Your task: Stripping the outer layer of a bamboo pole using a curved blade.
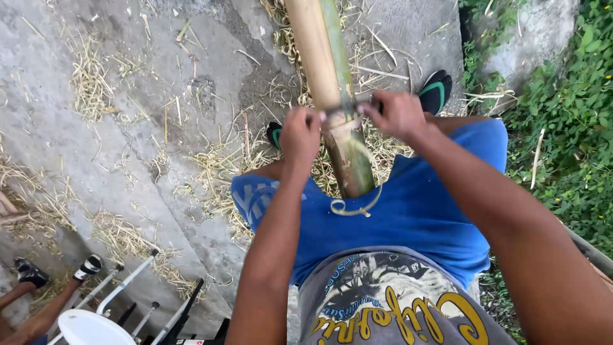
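Observation:
A thick bamboo pole [322,57], half peeled pale and half green, slants from the top of the view down onto my lap in blue shorts. My left hand [300,135] and my right hand [397,114] each grip one end of a thin two-handled blade [345,110] laid across the pole. A curled strip of shaving [352,206] hangs from the pole's near end onto the shorts. The blade's handles are hidden inside my fists.
Concrete ground [128,166] strewn with dry bamboo shavings spreads to the left. My sandalled feet [435,89] flank the pole. Green plants [575,115] fill the right edge. A white plastic stool [89,327] and another person's legs [38,300] are at bottom left.

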